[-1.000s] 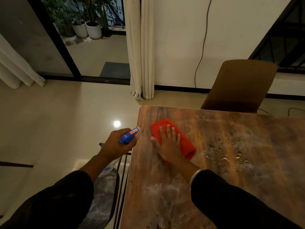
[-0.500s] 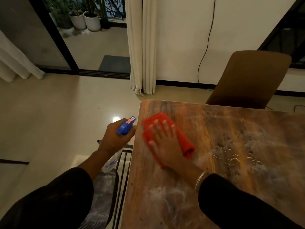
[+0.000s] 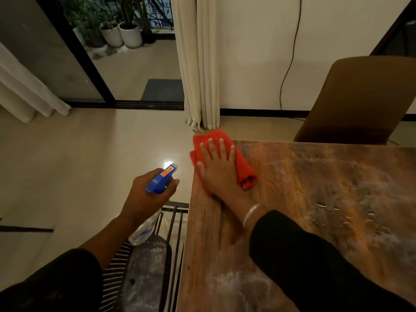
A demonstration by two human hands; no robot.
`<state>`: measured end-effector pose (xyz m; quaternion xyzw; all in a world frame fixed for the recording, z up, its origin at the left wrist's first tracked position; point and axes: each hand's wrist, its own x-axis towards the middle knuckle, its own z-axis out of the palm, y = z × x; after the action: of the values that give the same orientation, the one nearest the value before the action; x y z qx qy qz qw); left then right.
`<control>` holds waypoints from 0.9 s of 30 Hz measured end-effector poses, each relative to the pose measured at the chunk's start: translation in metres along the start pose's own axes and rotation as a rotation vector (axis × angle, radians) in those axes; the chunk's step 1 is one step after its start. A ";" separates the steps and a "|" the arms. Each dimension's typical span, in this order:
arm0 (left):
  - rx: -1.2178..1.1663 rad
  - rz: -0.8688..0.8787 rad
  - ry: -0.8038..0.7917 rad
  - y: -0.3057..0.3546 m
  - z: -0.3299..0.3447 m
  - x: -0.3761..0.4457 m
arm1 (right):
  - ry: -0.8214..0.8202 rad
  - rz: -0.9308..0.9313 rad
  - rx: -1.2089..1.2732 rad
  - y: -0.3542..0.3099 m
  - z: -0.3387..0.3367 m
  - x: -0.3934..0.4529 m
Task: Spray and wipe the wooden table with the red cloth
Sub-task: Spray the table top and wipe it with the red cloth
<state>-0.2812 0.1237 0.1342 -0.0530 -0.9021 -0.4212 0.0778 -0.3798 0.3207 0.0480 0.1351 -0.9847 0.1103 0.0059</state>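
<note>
Red cloth [image 3: 238,163] folded, overhanging table [image 3: 315,199] corner; right hand [image 3: 217,170] fingers flat atop; left hand [image 3: 146,194] fingers wrap spray bottle [image 3: 161,181].

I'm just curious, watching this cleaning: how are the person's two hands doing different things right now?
The right hand lies flat with fingers spread on the red cloth at the wooden table corner; the left hand is curled around the blue spray bottle. The right rests on the table; the left hangs beside it, above the floor. Both arms wear dark sleeves.

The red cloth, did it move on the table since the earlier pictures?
Yes. The red cloth slid to the table's far left corner and now overhangs it.
</note>
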 end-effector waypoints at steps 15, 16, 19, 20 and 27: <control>0.022 0.043 -0.064 0.014 0.022 0.028 | 0.060 0.476 -0.051 0.178 -0.044 -0.029; 0.026 0.045 -0.069 0.014 0.024 0.029 | 0.053 0.487 -0.034 0.163 -0.039 -0.024; 0.032 0.079 -0.104 0.017 0.030 0.031 | 0.005 0.338 0.035 0.091 -0.021 -0.011; 0.047 0.099 -0.119 0.019 0.031 0.032 | -0.004 0.239 0.041 0.062 -0.013 -0.010; 0.120 0.131 -0.159 0.032 0.029 0.038 | -0.036 -0.047 0.135 0.025 -0.005 -0.009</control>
<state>-0.3161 0.1679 0.1471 -0.1404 -0.9235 -0.3551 0.0363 -0.3781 0.3473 0.0468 0.1604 -0.9715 0.1738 -0.0182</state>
